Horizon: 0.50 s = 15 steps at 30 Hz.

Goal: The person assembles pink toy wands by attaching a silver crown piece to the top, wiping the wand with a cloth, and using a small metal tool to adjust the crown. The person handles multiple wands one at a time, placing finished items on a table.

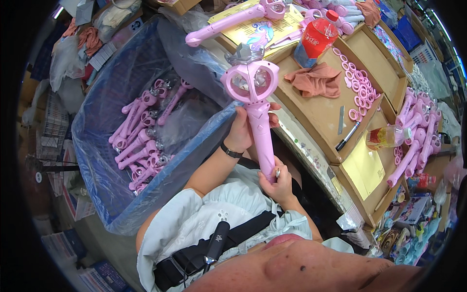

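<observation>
Both hands are closed on a glossy pink plastic wand (260, 129), which is held in front of the person's body, head end up and leaning slightly. The person's left hand (239, 130) wraps the upper shaft just below the wand's head, its fingertips showing on the far side; a black wristband (231, 150) circles that wrist. The right hand (278, 183) grips the lower end of the handle with bent fingers, and a small silvery spot shows among them, too small to identify. The wand's round openwork head frames a clear, shiny centre and carries a silver-grey crown on top.

To the left stands a large blue crate lined with translucent plastic film (187, 163), holding a loose heap of similar pink wands (141, 138). Beyond the held wand, another pink wand with a long handle (224, 24) lies across a yellow printed sheet (292, 20).

To the right, a shallow brown cardboard tray (304, 104) holds a bottle with a red cap and red label (317, 39), a crumpled salmon-coloured cloth (316, 81), scattered pink plastic rings (361, 87), a flat grey metal strip (341, 120) and a black marker pen (348, 137). Farther right, more pink wands lie stacked near a tipped clear bottle with yellowish contents (386, 136).
</observation>
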Each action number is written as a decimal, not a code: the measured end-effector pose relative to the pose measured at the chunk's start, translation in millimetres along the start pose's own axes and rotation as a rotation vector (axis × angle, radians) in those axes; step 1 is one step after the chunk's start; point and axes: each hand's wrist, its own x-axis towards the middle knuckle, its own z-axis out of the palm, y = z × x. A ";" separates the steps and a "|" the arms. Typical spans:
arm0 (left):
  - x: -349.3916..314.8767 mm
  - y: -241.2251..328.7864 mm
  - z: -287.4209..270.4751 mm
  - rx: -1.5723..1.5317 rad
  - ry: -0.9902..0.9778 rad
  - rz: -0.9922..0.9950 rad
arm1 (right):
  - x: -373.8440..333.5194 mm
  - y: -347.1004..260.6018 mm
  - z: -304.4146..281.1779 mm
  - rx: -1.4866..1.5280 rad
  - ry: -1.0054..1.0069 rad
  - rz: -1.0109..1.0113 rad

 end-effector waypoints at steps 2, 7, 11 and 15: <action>-1.9 -0.5 0.5 0.042 -0.006 -0.007 | -0.7 0.4 0.3 0.026 -0.006 0.016; -3.7 2.2 7.1 0.182 0.038 -0.152 | 0.1 0.7 2.7 0.045 0.020 0.046; -3.8 -1.7 8.6 0.193 0.068 -0.148 | -0.1 1.4 3.3 0.009 0.028 0.013; -4.3 -5.3 4.4 0.130 0.035 -0.139 | -2.1 1.5 3.3 0.029 0.038 0.035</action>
